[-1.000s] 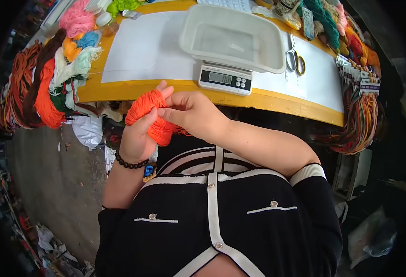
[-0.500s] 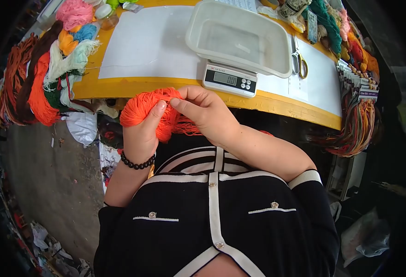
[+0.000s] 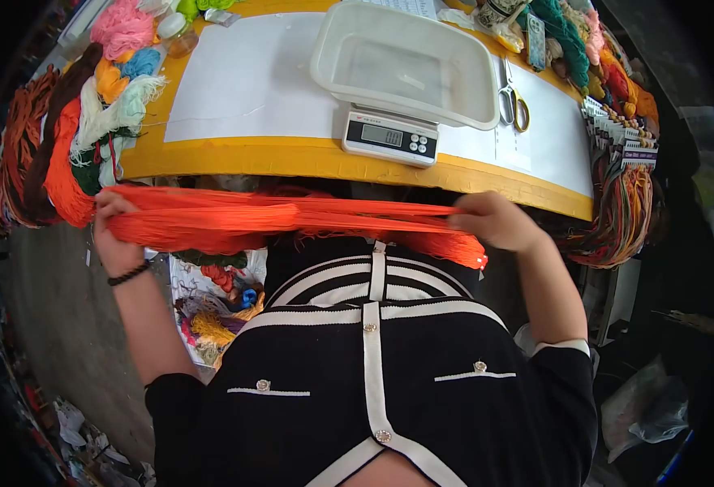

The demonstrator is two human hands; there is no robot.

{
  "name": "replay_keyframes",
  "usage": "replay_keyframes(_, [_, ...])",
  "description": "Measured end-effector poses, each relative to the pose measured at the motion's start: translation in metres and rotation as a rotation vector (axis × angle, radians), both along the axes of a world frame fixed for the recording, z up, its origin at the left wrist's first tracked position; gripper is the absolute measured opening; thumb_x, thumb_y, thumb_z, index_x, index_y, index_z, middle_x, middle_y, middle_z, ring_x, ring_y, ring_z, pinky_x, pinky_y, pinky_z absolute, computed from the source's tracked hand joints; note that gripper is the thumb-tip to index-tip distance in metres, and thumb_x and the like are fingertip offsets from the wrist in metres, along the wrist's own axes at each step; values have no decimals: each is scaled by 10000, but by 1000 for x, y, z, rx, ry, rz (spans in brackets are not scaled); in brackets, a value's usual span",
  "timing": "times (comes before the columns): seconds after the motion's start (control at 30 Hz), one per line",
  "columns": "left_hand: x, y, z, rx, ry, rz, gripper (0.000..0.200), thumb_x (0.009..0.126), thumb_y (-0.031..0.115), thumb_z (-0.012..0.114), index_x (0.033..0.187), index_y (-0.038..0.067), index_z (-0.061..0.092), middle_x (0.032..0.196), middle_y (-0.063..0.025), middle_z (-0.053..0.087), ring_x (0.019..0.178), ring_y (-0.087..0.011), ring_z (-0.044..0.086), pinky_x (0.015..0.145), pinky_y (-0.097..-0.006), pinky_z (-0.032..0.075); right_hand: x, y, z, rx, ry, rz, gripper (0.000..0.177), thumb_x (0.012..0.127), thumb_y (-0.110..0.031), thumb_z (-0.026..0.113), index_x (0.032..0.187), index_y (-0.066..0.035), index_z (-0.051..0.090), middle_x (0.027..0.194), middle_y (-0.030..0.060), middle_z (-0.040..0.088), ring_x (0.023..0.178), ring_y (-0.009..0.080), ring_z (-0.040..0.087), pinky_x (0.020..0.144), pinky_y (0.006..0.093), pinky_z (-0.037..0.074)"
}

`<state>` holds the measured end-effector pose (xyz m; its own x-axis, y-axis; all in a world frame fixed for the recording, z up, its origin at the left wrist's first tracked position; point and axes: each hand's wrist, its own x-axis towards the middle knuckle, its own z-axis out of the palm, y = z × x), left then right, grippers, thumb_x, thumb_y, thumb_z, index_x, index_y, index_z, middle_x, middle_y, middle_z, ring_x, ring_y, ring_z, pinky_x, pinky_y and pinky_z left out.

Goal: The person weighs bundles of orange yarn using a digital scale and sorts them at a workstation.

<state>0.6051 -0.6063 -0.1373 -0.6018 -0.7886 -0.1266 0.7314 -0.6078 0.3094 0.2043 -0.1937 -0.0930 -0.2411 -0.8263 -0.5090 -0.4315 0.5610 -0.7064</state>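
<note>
A skein of bright orange-red thread (image 3: 211, 219) is stretched out level between my two hands, in front of the table's near edge. My left hand (image 3: 116, 231) is closed round the loop at its left end. At the other end, my right hand (image 3: 495, 221) grips several drawn-out strands, slightly smeared by motion. A thicker bunch of the same thread hangs below the strands near my right hand, with a small red and white tag at its end. The lower strands sag over my lap.
On the yellow table (image 3: 235, 156) stands a digital scale (image 3: 389, 138) bearing a translucent plastic tub (image 3: 406, 65). Scissors (image 3: 513, 97) lie right of it. Coloured skeins (image 3: 122, 101) hang at the left edge; thread bundles with cards (image 3: 625, 154) hang at the right. More yarn lies in a bag (image 3: 211, 312) below.
My hands have moved far apart, left hand leftward and right hand rightward. The bunched orange-red skein is now pulled out long between them.
</note>
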Motion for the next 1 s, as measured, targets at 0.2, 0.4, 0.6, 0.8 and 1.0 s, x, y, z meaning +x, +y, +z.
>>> replay_keyframes(0.2, [139,-127,-53,11,-339,426,305,747,-94,518,1025,6,594,926,-75,605,868,-191,581,814,-339,501,-97,156,-35,-421,-302,-1110,142,919,-207,543,802,-127,525,595,-34,442,519,86,439,560,249,448])
replay_keyframes(0.4, [201,-139,-68,-120,-295,614,250,893,96,528,1105,-38,534,1022,-111,660,833,-162,624,883,-367,470,-134,231,-45,-716,26,-1545,154,941,-200,532,892,-66,592,631,-54,427,525,68,370,549,234,373])
replay_keyframes(0.6, [50,-11,-53,-49,-259,56,271,944,230,504,1142,54,563,870,-13,674,514,-27,458,553,-196,424,-39,79,75,-958,-125,-1037,160,946,-187,509,859,-63,561,584,-48,397,491,48,329,481,217,279])
replay_keyframes(0.8, [-38,55,-51,-68,-454,-140,213,960,276,488,1007,102,601,721,47,595,461,-30,368,489,-201,368,-69,7,233,-1412,16,-695,201,954,-229,472,924,-54,564,591,-39,392,496,75,321,487,234,278])
replay_keyframes(1.0, [-39,62,-50,-194,-481,-231,211,964,271,483,982,85,580,705,23,572,453,-37,351,486,-210,350,-87,-77,300,-1452,-85,-541,199,951,-216,484,907,-45,576,637,-24,448,539,83,375,521,236,319])
